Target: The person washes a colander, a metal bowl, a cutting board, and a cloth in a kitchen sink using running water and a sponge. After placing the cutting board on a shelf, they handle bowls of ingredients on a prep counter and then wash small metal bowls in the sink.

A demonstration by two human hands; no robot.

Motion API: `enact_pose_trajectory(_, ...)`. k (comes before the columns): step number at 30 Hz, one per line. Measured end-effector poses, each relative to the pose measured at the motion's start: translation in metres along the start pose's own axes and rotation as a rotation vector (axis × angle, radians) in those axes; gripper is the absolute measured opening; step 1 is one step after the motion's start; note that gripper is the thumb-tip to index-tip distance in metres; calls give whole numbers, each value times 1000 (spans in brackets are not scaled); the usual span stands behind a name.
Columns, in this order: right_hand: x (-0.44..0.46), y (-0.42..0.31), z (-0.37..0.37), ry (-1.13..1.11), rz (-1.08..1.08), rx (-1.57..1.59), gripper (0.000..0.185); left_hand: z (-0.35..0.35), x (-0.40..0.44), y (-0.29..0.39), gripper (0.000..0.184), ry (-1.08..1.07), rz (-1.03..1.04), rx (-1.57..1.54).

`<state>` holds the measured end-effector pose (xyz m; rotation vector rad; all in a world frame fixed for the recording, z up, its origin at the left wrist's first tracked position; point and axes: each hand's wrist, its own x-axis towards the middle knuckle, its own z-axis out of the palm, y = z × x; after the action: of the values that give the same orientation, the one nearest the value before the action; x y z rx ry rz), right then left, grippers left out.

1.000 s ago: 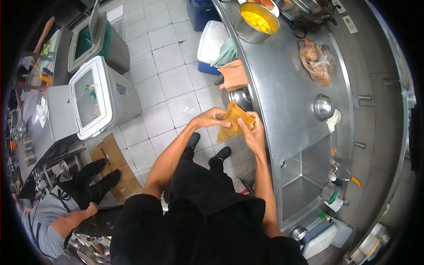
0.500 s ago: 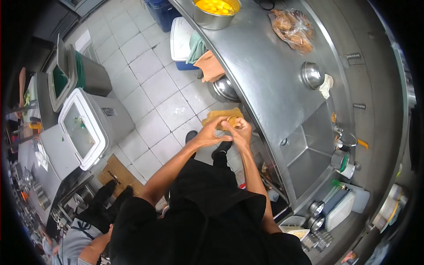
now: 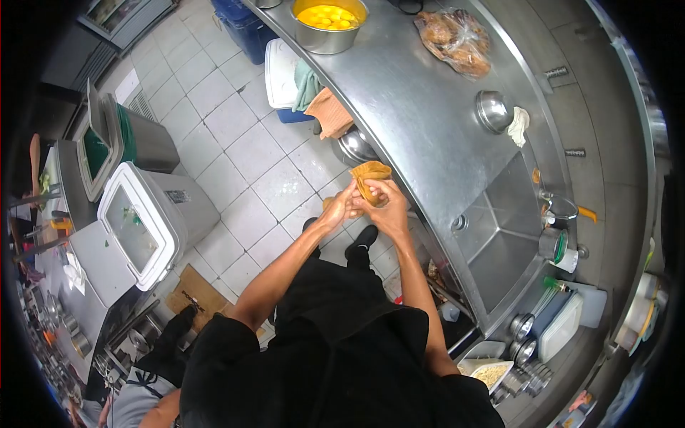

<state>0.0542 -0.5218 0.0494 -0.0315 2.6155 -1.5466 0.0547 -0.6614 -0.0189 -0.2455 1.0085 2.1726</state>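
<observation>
Cloth (image 3: 372, 171): here it is, mustard yellow and bunched into folds, up in the air before the person's body, just beside the counter (image 3: 421, 125) edge.
Hands: close together, both gripping that cloth, fingers nearly meeting.
Left hand (image 3: 340, 208): in at the cloth's lower end, fingertips pressed to it; a yellow patch peeks out past the knuckles, and whether it is the same piece, I cannot tell.
Right hand (image 3: 387, 207): thumb and fingers pinching the near folds, some fingertips hidden in the bunch.
Shoes (image 3: 362, 241): black, planted on pale tiles (image 3: 275, 182) below the hands.
Counter edge: an orange towel (image 3: 330, 114) hangs there, a green towel (image 3: 307, 85) right next to it, a metal pot (image 3: 357, 146) underneath.
Counter top: a steel pot (image 3: 328, 41) of round yellow pieces at the far end, a clear bag (image 3: 457, 43) of brown food, then an upturned bowl (image 3: 494, 112) with a white rag (image 3: 519, 127) beside it.
Sink (image 3: 499, 242): square, steel, at the right of the counter.
Bins (image 3: 164, 221): two on the left, lids raised.
Co-worker (image 3: 146, 399): lower left, grey top, partly cut off.
</observation>
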Motion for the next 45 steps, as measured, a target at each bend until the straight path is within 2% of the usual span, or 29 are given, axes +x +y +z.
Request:
enact_pose_trajectory(2,-3,2,9,116,-45,-137,30,2,5,-6,60,183,-36,-75)
enact_pose_trajectory(4,-6,15,20,155,-70,-118,25,7,-3,2,62,169,-43,18)
enact_pose_trajectory(6,-9,17,25,201,-51,123,24,6,-7,6,66,161,-47,106)
enact_pose_trajectory(7,-9,18,25,195,-57,126,24,0,-5,3,65,196,-96,150)
enact_pose_trajectory(9,-12,17,24,171,11,69,22,-11,-3,-12,64,240,-148,190)
enact_pose_trajectory(10,-13,15,26,165,10,72,22,-16,-2,-20,63,162,-116,114)
enact_pose_trajectory(12,-11,11,30,214,-147,-26,21,-12,-4,-19,63,83,-76,46)
enact_pose_trajectory(14,-10,19,32,218,-149,7,21,-5,-7,-21,64,167,-21,43)
enact_pose_trajectory(16,-9,28,31,219,-154,38,20,-4,-7,-17,63,145,-38,96)
enact_pose_trajectory(19,-10,27,27,208,-198,-43,17,5,-13,-13,60,207,-28,164)
enact_pose_trajectory(25,-10,37,37,264,-69,-91,14,0,-7,-16,64,223,-39,195)
enact_pose_trajectory(28,-10,33,41,274,-138,-124,14,-8,-2,-21,63,203,-4,198)
enact_pose_trajectory(31,-12,25,39,263,-198,-143,17,-7,-4,-17,59,273,-16,177)
enact_pose_trajectory(33,-10,28,34,167,-59,-109,14,-6,-5,-12,55,286,-64,286)
enact_pose_trajectory(34,-8,33,31,168,-58,-110,14,-5,-5,-9,55,285,-65,286)
enact_pose_trajectory(36,-4,49,28,59,81,240,11,-8,-3,-4,51,238,-45,309)
enact_pose_trajectory(37,-6,56,25,61,83,239,11,-11,-1,-3,51,236,-47,309)
enact_pose_trajectory(39,-7,60,20,11,145,438,11,-19,5,-2,50,199,-54,245)
enact_pose_trajectory(43,-11,65,20,63,137,468,15,-18,7,5,50,172,-77,262)
enact_pose_trajectory(45,-21,67,21,137,170,398,20,-7,1,20,47,351,107,270)
